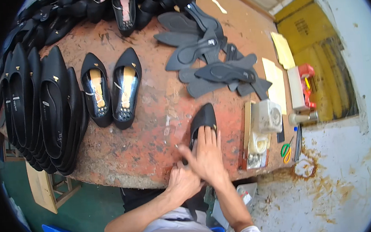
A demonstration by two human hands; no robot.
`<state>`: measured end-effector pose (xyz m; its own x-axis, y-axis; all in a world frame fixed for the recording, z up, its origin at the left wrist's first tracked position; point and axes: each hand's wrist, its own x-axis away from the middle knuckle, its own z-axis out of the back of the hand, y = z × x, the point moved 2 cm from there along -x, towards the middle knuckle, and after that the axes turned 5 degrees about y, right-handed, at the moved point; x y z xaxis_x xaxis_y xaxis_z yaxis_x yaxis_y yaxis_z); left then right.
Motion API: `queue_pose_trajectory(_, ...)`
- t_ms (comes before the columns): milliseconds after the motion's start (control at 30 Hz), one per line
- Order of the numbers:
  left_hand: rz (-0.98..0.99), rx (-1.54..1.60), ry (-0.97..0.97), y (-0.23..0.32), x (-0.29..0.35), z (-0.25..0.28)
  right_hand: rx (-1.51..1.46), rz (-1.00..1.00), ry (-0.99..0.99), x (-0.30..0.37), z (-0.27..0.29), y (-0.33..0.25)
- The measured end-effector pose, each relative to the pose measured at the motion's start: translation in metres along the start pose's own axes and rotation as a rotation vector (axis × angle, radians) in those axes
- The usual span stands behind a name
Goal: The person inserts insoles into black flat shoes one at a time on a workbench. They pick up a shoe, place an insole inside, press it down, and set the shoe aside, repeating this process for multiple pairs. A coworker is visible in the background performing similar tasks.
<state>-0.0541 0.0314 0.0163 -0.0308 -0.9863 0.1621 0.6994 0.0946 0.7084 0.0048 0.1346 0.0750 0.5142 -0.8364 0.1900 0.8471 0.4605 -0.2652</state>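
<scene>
A black pointed flat shoe [204, 114] lies on the worn reddish table near its front edge, toe pointing away from me. My right hand [208, 155] reaches over it, fingers stretched flat into the shoe's opening and thumb out to the left. Below it, my left hand [184, 179] is closed at the heel end; the heel is mostly hidden behind my hands. A small gold ornament shows beside my right fingertips. To the left stand two black flats, one [92, 64] beside the other [128, 59], with their inner soles exposed.
Nested black flats [56, 108] stand in rows at the left edge, with more shoes [73, 13] piled behind. Dark insoles [228, 72] lie scattered at the back right. At the right are a white container [267, 116], scissors [287, 153] and a red-and-white box [299, 88].
</scene>
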Motion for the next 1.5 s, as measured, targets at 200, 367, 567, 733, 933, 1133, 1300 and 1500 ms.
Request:
queue_pose_trajectory(200, -0.05, -0.124, -0.045, 0.008, -0.002, 0.011, -0.006, -0.038, -0.167, -0.029, -0.002, 0.012)
queue_pose_trajectory(367, -0.131, -0.128, 0.085, 0.016, 0.01, 0.009, 0.027, -0.011, 0.203, -0.012, -0.014, 0.019)
queue_pose_trajectory(567, -0.155, -0.255, 0.202, 0.017, 0.001, 0.033, -0.122, 0.108, 0.032, -0.021, 0.006, 0.01)
queue_pose_trajectory(733, -0.225, -0.094, 0.731, 0.008, 0.064, 0.15, -1.316, 0.207, 0.116, -0.049, 0.079, 0.03)
queue_pose_trajectory(933, 0.028, -0.601, 1.39, -0.064, 0.098, 0.294, -0.364, -0.291, 0.47, -0.226, 0.05, 0.003)
queue_pose_trajectory(1133, 0.38, -0.796, 1.004, -0.11, 0.143, 0.289, -0.299, -0.387, 0.47, -0.275, 0.039, -0.04)
queue_pose_trajectory(1300, 0.388, -0.761, 0.902, -0.104, 0.13, 0.269, -0.934, -0.36, 0.819, -0.282, 0.072, 0.049)
queue_pose_trajectory(1500, 0.349, -0.641, 0.778, -0.121, 0.141, 0.264, -1.602, 0.064, 0.393, -0.152, 0.093, 0.086)
